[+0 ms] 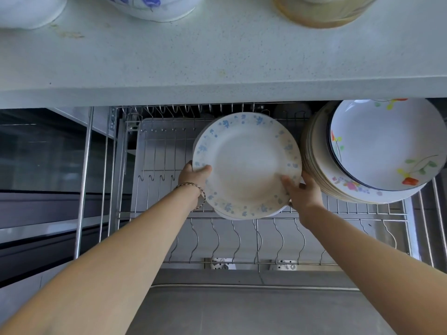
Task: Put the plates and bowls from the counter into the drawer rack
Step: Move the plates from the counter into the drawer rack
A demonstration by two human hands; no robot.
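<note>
**Both hands on the blue-rimmed plate (pixel 246 163) over the drawer rack (pixel 164 151)**

Firm hold here! The left hand (pixel 193 176) grips the plate at its 8 o'clock, thumb curled over the rim. The right hand (pixel 303 192) holds it at 4 o'clock, thumb pressed on the face. A second rim peeks out just beneath. The plate hangs above the wire rack. Just beside it at 3 o'clock, a stack of plates (pixel 321 180) carries a flowered bowl (pixel 384 143). At 12 o'clock, the counter (pixel 217 64) bears a blue-flowered bowl (pixel 150 6).

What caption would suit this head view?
Left hand and right hand hold blue-flowered plates over the drawer rack, beside stacked dishes.
</note>
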